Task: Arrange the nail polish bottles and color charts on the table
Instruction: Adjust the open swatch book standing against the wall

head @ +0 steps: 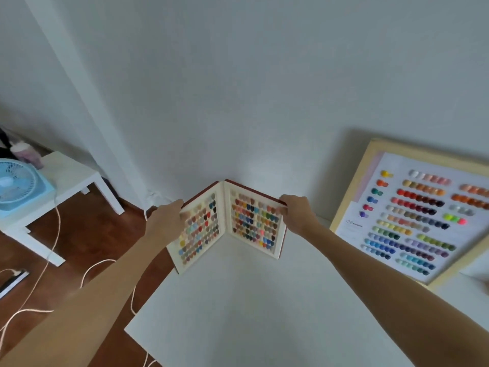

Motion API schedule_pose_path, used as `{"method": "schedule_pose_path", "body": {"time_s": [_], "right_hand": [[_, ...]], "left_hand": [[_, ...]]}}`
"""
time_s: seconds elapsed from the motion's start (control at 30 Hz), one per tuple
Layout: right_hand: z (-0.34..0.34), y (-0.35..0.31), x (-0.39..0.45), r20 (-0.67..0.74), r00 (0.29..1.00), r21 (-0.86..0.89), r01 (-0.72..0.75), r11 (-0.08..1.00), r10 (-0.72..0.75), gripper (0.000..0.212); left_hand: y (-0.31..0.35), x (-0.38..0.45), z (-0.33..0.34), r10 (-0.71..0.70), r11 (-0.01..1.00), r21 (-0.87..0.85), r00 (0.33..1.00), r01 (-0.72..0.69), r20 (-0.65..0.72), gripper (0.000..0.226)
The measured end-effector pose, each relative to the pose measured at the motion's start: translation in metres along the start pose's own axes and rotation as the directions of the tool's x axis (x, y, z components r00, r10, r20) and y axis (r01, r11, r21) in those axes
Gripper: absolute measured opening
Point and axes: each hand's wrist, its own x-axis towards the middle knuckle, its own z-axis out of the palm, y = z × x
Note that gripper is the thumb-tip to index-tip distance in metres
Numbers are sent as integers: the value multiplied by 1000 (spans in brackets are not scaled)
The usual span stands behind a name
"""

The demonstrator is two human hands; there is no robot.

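Note:
A folding color chart book (227, 226) with a red-brown cover stands upright and spread in a V at the far left corner of the white table (254, 308). Both of its panels carry rows of coloured nail swatches. My left hand (168, 217) grips the top outer edge of the left panel. My right hand (296, 211) grips the top outer edge of the right panel. A large framed color chart (412, 215) with a pale wooden frame leans against the wall at the table's right. No nail polish bottles are in view.
A white wall rises behind the table. On the left a low white side table (71, 178) holds a light blue fan (18, 188) and a purple cup (29, 154). Pale cables (53, 250) loop over the wooden floor near a power strip (13, 282).

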Motion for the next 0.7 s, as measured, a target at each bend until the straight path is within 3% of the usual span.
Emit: {"method": "schedule_pose_path", "body": {"time_s": [0.13, 0.4, 0.7], "right_hand": [[-16, 22, 13, -97, 992, 26, -84, 996, 86, 14], [-39, 57, 39, -240, 937, 75, -242, 967, 253, 12], [-40, 69, 71, -317, 904, 8, -300, 954, 287, 9]], "left_hand": [[26, 37, 3, 122, 991, -49, 992, -123, -29, 20], [75, 103, 14, 236, 964, -120, 972, -237, -20, 15], [91, 145, 24, 315, 939, -125, 947, -320, -58, 18]]}}
